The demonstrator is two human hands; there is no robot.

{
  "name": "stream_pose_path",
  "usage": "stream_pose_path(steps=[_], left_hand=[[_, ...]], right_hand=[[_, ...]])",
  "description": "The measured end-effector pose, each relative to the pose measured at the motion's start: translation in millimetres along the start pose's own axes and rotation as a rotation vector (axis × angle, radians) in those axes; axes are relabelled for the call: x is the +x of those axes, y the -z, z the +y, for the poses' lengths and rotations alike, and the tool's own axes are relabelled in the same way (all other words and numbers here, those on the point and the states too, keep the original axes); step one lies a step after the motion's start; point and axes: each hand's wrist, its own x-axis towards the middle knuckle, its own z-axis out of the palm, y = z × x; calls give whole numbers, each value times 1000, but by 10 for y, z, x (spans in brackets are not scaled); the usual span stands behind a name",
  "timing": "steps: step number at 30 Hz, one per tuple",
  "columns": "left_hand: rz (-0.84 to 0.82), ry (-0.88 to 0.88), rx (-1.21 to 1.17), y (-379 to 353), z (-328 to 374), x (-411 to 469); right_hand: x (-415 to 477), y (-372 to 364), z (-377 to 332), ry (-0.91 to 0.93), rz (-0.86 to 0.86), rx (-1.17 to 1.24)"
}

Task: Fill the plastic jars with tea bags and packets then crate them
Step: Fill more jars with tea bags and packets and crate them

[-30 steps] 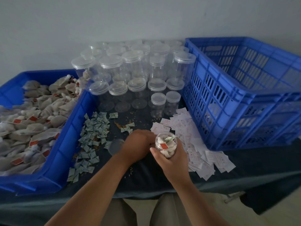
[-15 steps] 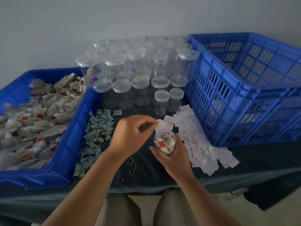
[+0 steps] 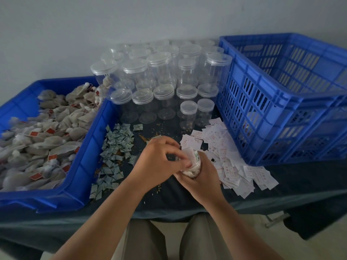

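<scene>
**Fig.** Small plastic jar (image 3: 195, 168), packet stage. The jar stands upright in the R hand (image 3: 205, 182) at front centre of the table, betw. the two packet heaps. R fingers wrap its lower wall. Whether its base touches the cloth cannot be told.

**Change vs. 0.5 s ago:** the L hand (image 3: 159, 160), then raised w/ a pinch above the rim, is now down on the jar mouth. Its fingertips (image 3: 185, 163) are curled and bunched tight on a white paper packet (image 3: 190, 152) that stands half in, half out (blurred). 1 s ago only a green packet (image 3: 196, 156) and tea bags showed at the top.

**Meaning (judged):** tea bags and green packet are in and the white one is going in. This jar prob. needs only a lid, then crating.

**Materials:**
- Jar: clear, thin-walled, rigid cylinder; fill is soft, puffy white gauze.
- White packets (image 3: 227, 160): flat paper rectangles w/ red print, in a loose fanned heap just R of the jar.
- Green packets (image 3: 116, 147): small flat grey-green squares, heaped to the L.
- Brown grains (image 3: 145, 138): scattered on the dark matte tablecloth (image 3: 169, 201).
- Lidded empty jars (image 3: 161, 72): behind, in several sizes, clear w/ flat round lids.
- Blue tub (image 3: 82, 166): far L, smooth-walled, heaped w/ gauze tea bags (image 3: 47, 132) bearing red tags.
- Blue slotted crate (image 3: 281, 102): far R, rigid moulded plastic.
</scene>
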Motion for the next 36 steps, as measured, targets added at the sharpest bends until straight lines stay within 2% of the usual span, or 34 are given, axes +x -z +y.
stream_pose_path(steps=[3,6,11,16,19,23,28,31,36], left_hand=[[-101,196,-35,6,8,64],[-178,265,-156,25,11,77],[-200,133,-244,196,-5,-27],[94,-242,61,144,22,-174],[97,-273,52,104,19,-196],[11,-329,235,49,13,-207],[72,-479,421,13,21,-278],[67,-541,459,-10,0,-326],[73,-543,457,-7,-7,-393]], right_hand=[[-19,-17,-6,60,-78,-11],[-13,-13,1,48,-78,-26],[-5,-14,1,45,-77,-9],[6,-23,35,28,-64,-6],[0,-28,45,12,-59,11],[4,-23,39,-12,-64,37],[3,-13,37,8,-82,46],[-3,-8,31,33,-91,48],[-11,-13,25,68,-114,33]])
